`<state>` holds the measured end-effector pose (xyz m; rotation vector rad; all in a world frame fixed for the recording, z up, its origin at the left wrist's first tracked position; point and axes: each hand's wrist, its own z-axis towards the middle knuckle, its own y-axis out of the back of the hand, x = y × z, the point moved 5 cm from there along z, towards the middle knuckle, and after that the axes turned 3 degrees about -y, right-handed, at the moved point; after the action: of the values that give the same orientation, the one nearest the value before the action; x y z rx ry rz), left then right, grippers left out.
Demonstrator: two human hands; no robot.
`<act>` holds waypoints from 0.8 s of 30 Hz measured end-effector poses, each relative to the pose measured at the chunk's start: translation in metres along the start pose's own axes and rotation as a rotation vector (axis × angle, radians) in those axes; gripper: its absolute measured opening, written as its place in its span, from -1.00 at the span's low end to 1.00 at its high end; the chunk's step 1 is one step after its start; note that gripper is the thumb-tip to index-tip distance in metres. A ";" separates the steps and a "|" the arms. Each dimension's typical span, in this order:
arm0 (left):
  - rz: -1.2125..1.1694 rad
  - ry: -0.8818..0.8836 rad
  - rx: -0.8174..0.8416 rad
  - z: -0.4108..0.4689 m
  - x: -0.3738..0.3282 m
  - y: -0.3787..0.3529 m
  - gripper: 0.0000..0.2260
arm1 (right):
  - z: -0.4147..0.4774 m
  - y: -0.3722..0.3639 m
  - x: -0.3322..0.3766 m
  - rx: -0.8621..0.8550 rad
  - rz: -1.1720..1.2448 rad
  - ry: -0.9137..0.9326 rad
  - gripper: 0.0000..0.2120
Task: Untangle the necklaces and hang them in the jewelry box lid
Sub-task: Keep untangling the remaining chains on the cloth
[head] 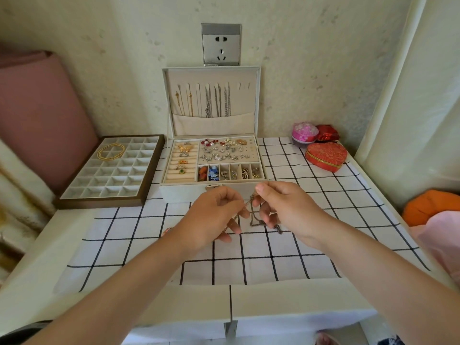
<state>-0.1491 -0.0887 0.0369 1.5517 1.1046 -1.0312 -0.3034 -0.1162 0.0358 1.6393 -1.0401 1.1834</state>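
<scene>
A thin dark metal necklace (252,212) hangs in the air between two bare hands, just above a white cloth with black checks (249,257) and just in front of an open jewelry box (179,193). The left hand (216,215) pinches one part of the chain between thumb and forefinger, its other fingers pointing down toward the cloth. The right hand (281,207) pinches the chain close by, slightly higher, with a loop drooping below the fingers and a tail trailing under the palm. The hands are near each other, so this looks like the untangling step: a knot or twist is being teased apart, and this chain is not yet hung. Behind them the jewelry box lid (246,103) stands upright against the wall, with gold chains (184,103) and silver chains (218,103) already hanging from its row of hooks into a fabric pocket; two hooks at the right end (244,85) appear free. The next move likely calls for drawing the chain out into one clean strand, then lifting it over the box's compartments of rings and earrings to a free hook without snagging. To the left sits a divided tray (99,204) holding gold bangles (110,151); to the right, a red heart-shaped box (326,156).
</scene>
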 end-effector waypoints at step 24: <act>0.305 -0.265 -0.007 0.008 -0.008 0.011 -0.91 | -0.003 -0.003 0.008 0.055 -0.397 0.201 -0.93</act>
<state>-0.1408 -0.0991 0.0450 1.4728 0.6655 -0.9864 -0.2994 -0.1131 0.0439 1.6355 -0.5285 1.0857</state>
